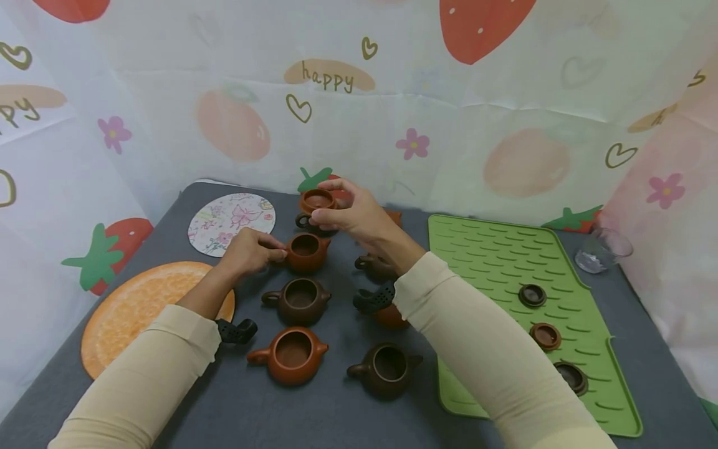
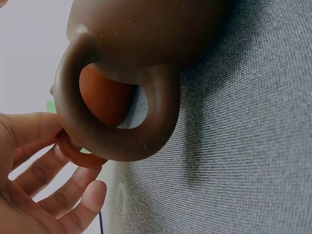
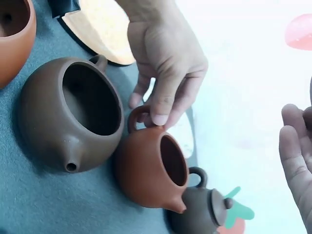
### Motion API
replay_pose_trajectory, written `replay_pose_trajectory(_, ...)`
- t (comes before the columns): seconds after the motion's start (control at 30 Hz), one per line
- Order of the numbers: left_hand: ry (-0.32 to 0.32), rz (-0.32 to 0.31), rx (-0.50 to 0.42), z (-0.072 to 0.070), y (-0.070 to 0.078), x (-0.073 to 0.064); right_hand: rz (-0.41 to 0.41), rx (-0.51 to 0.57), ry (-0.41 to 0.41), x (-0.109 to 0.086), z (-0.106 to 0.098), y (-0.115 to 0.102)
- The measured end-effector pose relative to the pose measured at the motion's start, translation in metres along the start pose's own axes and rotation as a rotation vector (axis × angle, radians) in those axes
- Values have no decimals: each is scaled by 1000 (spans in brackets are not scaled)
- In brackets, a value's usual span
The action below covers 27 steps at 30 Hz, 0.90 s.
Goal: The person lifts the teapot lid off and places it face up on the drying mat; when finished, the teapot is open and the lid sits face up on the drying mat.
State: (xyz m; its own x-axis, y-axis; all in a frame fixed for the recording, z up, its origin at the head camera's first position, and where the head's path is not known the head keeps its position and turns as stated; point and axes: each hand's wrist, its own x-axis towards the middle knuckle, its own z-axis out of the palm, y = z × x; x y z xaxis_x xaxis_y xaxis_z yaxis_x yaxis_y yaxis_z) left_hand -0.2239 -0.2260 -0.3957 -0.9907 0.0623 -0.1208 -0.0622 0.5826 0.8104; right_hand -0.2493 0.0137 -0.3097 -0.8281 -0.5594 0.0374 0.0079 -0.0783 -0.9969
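Observation:
My left hand (image 1: 250,252) pinches the handle of a small open red-brown teapot (image 1: 305,254) standing on the table. In the left wrist view, its handle (image 2: 80,155) shows between thumb and fingers, behind a brown teapot's handle (image 2: 117,141). My right hand (image 1: 367,218) holds a red-brown teapot lid (image 1: 317,199) in the air, its hollow underside facing me, beyond the gripped teapot. Past that teapot stands a dark teapot (image 3: 195,209) with its knobbed lid on. Nearer me are an open brown teapot (image 1: 300,301) and an open red-brown teapot (image 1: 294,357).
A dark open teapot (image 1: 387,371) stands at front centre; more teapots are partly hidden behind my right arm. Several lids, including a dark lid (image 1: 532,295), lie on the green mat (image 1: 477,249). A clear glass (image 1: 603,251) is at right, round orange (image 1: 140,305) and floral mats (image 1: 232,224) at left.

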Motion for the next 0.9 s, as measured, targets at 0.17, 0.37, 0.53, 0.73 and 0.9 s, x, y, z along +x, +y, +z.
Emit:
replay_pose_trajectory(0.17,-1,8,5,-1,0,-1,-33,-81,-24,-8,-4,-10)
replay_pose_trajectory(0.37,-1,10,7,0,-1,-2,-60,-254,-30,-22,-13,-22)
replay_pose_trajectory(0.53,2,9,10,0,-1,-1,-54,-310,-20,-33,-18,-30)
replay_pose_trajectory(0.73,6,10,10,1,-1,0,-95,-338,3,-49,-29,-35)
replay_pose_trajectory(0.9,9,9,11,1,-1,0,-119,-332,29,-63,-40,-38)
